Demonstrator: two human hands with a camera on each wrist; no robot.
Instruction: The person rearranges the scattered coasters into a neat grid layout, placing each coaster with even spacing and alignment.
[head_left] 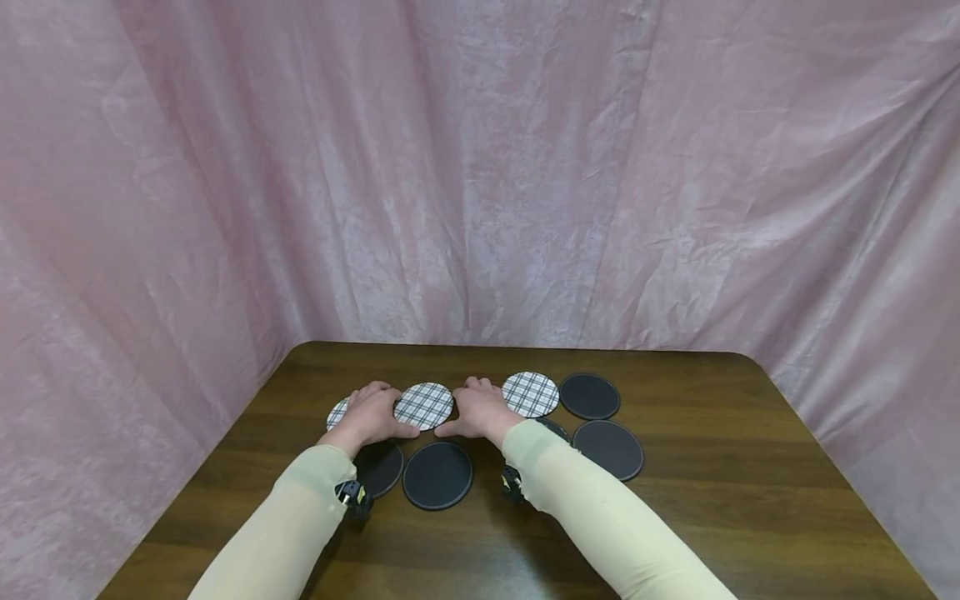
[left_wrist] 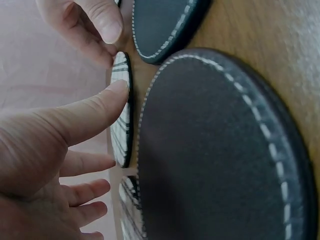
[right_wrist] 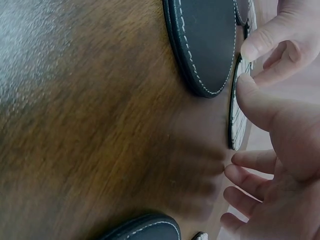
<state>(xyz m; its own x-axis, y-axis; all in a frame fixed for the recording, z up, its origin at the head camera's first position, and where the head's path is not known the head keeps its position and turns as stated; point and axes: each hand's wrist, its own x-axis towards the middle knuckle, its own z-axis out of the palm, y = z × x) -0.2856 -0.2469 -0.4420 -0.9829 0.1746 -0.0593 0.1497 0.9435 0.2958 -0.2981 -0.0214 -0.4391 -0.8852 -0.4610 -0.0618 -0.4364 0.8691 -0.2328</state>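
Observation:
A round plaid coaster, white with dark lines, lies flat on the table between the two hands. At its left edge is my left hand, fingers extended and thumb pointing inward; in the left wrist view the thumb overlaps the coaster's face. My right hand is at the opposite edge, with its fingers spread in the right wrist view and its thumb by the rim. Neither hand curls round the coaster. Another plaid coaster is partly hidden behind the left hand.
In front of the hands lie dark stitched coasters, one in the middle and one partly under the left wrist. On the right are a plaid coaster and dark ones, one partly covered by the right forearm. A pink curtain hangs behind the wooden table.

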